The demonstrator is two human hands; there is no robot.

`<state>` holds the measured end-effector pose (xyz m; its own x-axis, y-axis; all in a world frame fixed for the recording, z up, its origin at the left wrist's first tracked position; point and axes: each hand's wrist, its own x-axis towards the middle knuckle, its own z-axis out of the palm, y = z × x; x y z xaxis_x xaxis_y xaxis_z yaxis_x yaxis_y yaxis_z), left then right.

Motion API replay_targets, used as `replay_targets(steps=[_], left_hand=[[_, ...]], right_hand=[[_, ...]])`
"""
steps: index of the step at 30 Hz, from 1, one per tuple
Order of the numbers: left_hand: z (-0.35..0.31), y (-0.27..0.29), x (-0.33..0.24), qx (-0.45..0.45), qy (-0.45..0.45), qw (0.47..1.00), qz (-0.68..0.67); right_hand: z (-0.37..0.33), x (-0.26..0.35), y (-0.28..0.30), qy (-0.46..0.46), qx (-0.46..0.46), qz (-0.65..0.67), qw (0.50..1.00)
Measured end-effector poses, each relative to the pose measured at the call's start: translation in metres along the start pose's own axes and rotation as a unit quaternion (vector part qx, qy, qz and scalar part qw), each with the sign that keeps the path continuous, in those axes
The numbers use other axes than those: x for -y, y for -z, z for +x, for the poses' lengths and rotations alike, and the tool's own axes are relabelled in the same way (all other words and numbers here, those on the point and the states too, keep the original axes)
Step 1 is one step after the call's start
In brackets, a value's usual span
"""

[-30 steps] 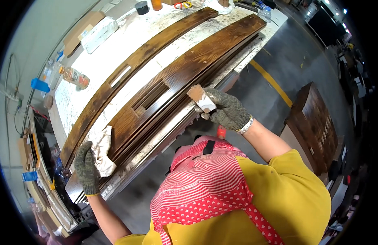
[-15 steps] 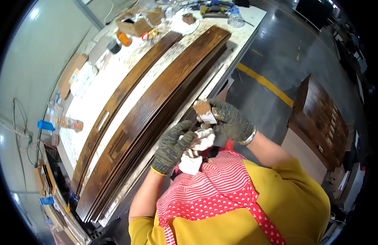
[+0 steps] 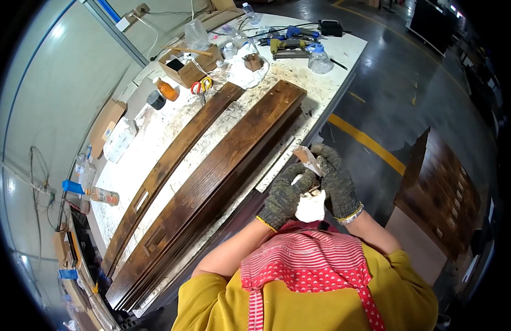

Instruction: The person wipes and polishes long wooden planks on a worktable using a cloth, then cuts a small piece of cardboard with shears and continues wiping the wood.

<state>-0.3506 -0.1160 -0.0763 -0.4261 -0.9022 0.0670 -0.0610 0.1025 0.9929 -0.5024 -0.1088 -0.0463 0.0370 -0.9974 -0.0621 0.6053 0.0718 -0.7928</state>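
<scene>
Both my hands wear dark, patterned knit work gloves and are close together above the table's near edge. My left hand (image 3: 288,194) is closed on a white rag (image 3: 310,208) with brown stains, which hangs down between the gloves. A small brown-and-white block (image 3: 306,156) is pinched in my right hand (image 3: 339,185), its end sticking out past the fingers. To the left of my hands lies a stack of long, curved, dark-stained wooden boards (image 3: 222,157). A single narrower curved board (image 3: 170,165) with a slot lies beyond it.
The white, stain-marked table (image 3: 172,124) also carries a cardboard box (image 3: 190,66), red-and-yellow scissors (image 3: 201,86), an orange bottle (image 3: 166,89), a black cup (image 3: 156,100), nail guns (image 3: 291,45) and a clear jug (image 3: 320,59). A dark wooden panel (image 3: 440,190) stands on the right.
Both hands have moved right and come closer together, carrying the rag and the block. The view has shifted, showing more of the table's far end. The boards lie as before.
</scene>
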Motion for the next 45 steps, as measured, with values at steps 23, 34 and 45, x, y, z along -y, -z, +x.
replay_targets(steps=[23,34,45], left_hand=[[0.014,0.146,-0.052,-0.169,0.083,0.669,-0.719],[0.034,0.093,-0.075,-0.578,0.234,0.752,-0.213],[0.011,0.065,-0.060,-0.642,0.220,0.708,-0.197]], right_hand=[[0.276,-0.040,-0.105,0.167,0.507,-0.324,0.781],[0.580,-0.214,-0.191,0.401,0.528,-0.625,0.412],[0.567,-0.207,-0.197,0.299,0.570,-0.733,0.221]])
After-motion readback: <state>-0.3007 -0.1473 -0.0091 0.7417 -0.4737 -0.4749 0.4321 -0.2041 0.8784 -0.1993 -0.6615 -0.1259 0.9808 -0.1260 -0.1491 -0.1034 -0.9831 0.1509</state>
